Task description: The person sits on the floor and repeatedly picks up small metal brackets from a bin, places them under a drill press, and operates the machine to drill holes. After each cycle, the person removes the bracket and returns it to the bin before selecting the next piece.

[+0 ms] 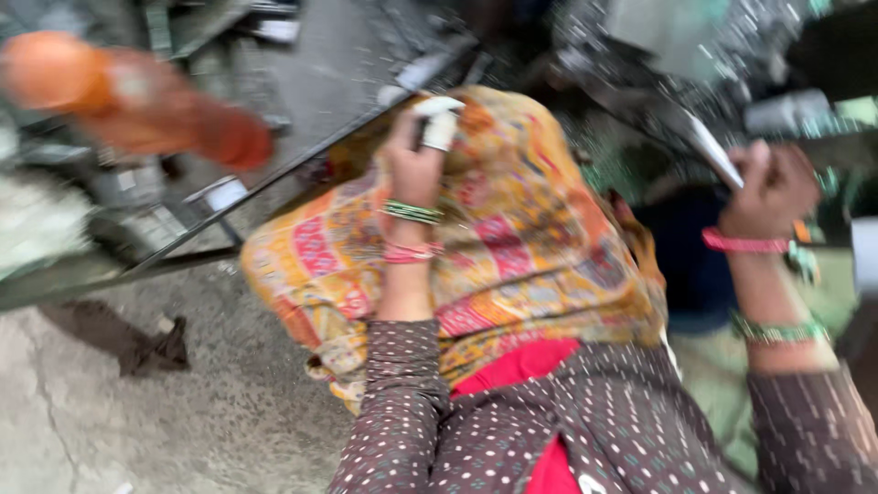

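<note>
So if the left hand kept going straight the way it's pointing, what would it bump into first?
The left hand, gripping a small white piece, points up and away from the body. Going straight on, it would probably meet the edge of the dark metal table first, though blur leaves the depth unclear.

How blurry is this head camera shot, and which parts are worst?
Head view: motion blur throughout; the orange bottle at upper left is smeared worst, the right hand and the metal parts near it streaked; the left hand on a small white object is softer but readable.
</note>
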